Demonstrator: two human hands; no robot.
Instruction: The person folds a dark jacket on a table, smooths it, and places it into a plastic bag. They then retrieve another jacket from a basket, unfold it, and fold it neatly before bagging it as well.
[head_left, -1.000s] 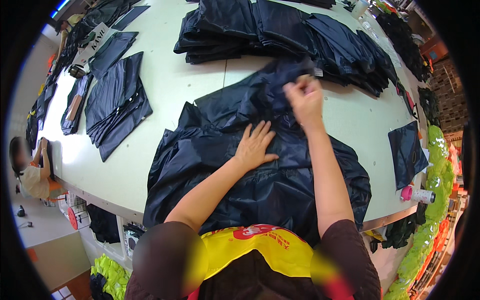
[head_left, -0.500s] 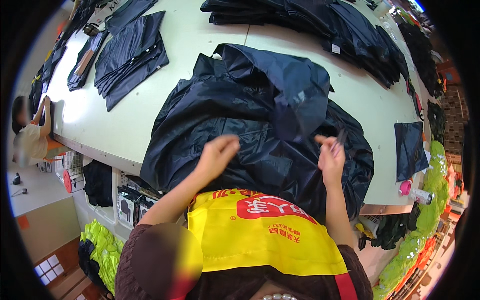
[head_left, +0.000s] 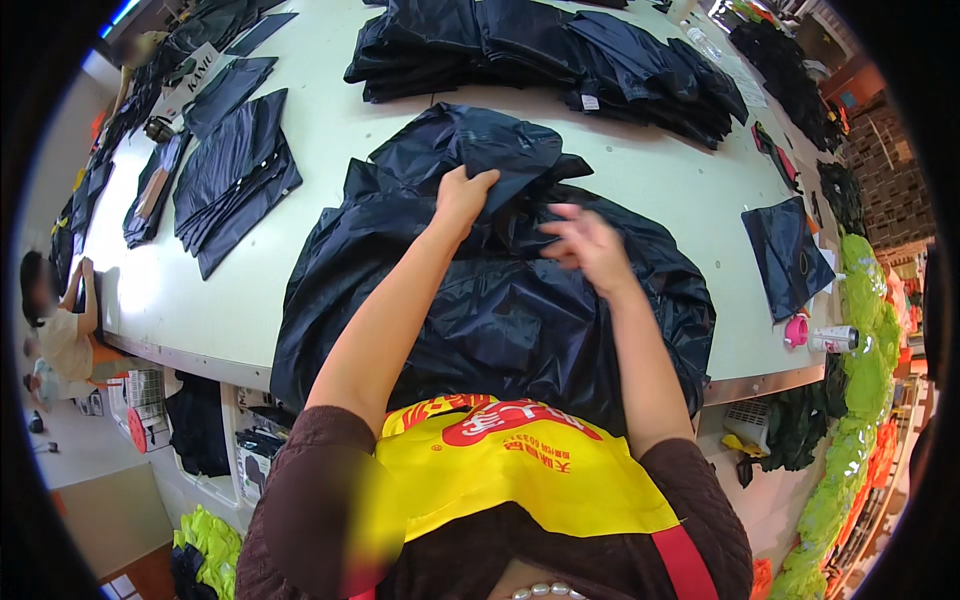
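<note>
A large, shiny dark navy garment [head_left: 500, 310], probably a rain jacket, lies crumpled over the near part of the table. At its far end a hood-like part [head_left: 510, 145] is lifted and folded. My left hand [head_left: 463, 200] grips the near edge of that part between thumb and fingers. Just right of it my right hand [head_left: 588, 245] hovers above the fabric, its fingers apart and blurred by motion. I make out nothing in the right hand, though its palm side is partly hidden.
Stacks of folded dark garments [head_left: 520, 50] line the far side of the pale table [head_left: 320, 130]; another stack [head_left: 232, 175] lies left. On the right are a folded dark piece [head_left: 787, 258], a pink roll [head_left: 796, 331] and a can [head_left: 833, 339]. Another person [head_left: 65, 330] sits far left.
My left hand has moved up and taken hold of the hood-like part. My right hand, which had a thin dark object at its fingers, has moved up and left. The view has shifted.
</note>
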